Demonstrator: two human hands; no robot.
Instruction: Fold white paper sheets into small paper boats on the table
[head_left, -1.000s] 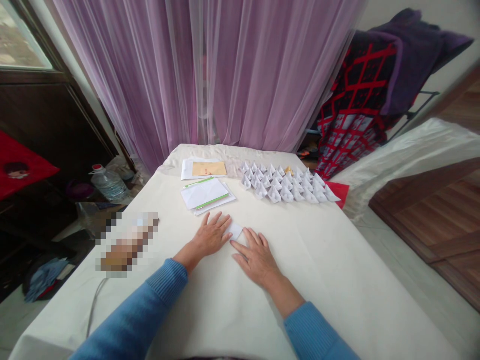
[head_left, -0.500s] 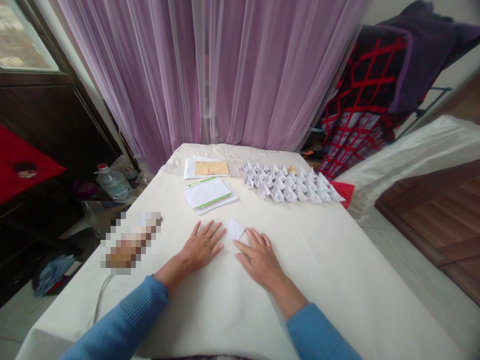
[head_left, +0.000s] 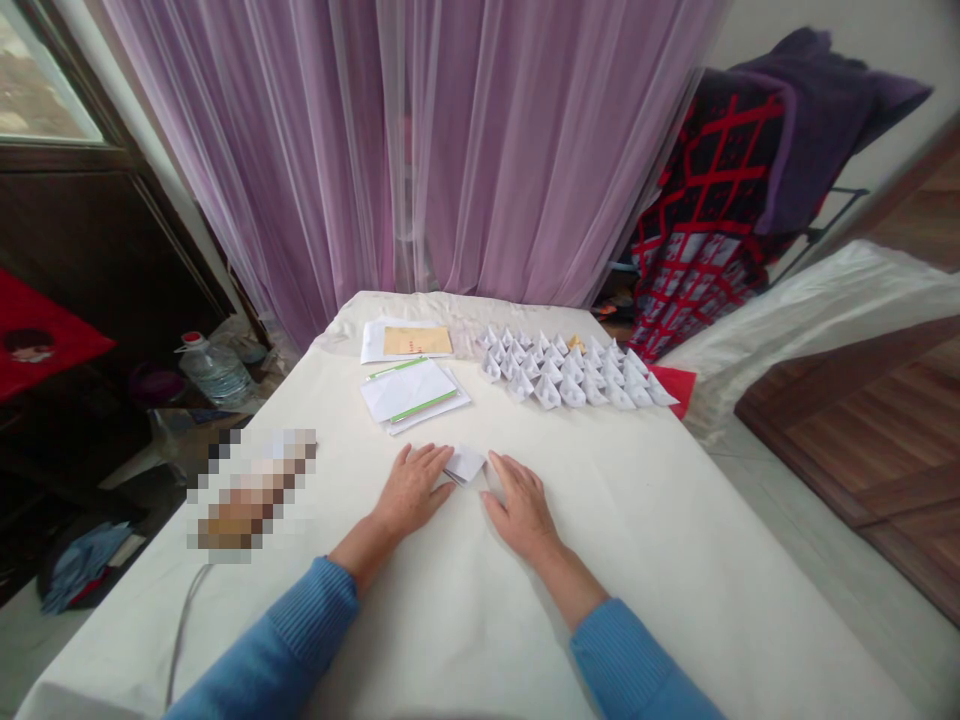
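Note:
A small folded piece of white paper [head_left: 466, 464] is between my hands, its layers slightly parted along the lower left edge. My left hand [head_left: 411, 492] has its fingertips and thumb at the paper's left side, pinching that edge. Just off the paper's right corner is my right hand [head_left: 523, 508], fingers stretched and thumb apart, with nothing in it. Beyond them, to the right, several folded white paper boats [head_left: 572, 390] stand in close rows, one of them yellow [head_left: 576, 344].
A stack of white paper with green strips [head_left: 416, 392] lies beyond my left hand, and a tan sheet [head_left: 417, 341] on white paper behind it. A blurred-out object [head_left: 255, 490] with a cable is at left on the white-covered table [head_left: 675, 560]. Purple curtains [head_left: 300, 150] hang behind.
The folded paper has turned and its edge has lifted a little. My left fingers have drawn in from lying flat to the paper's edge; my right fingers have moved slightly off it.

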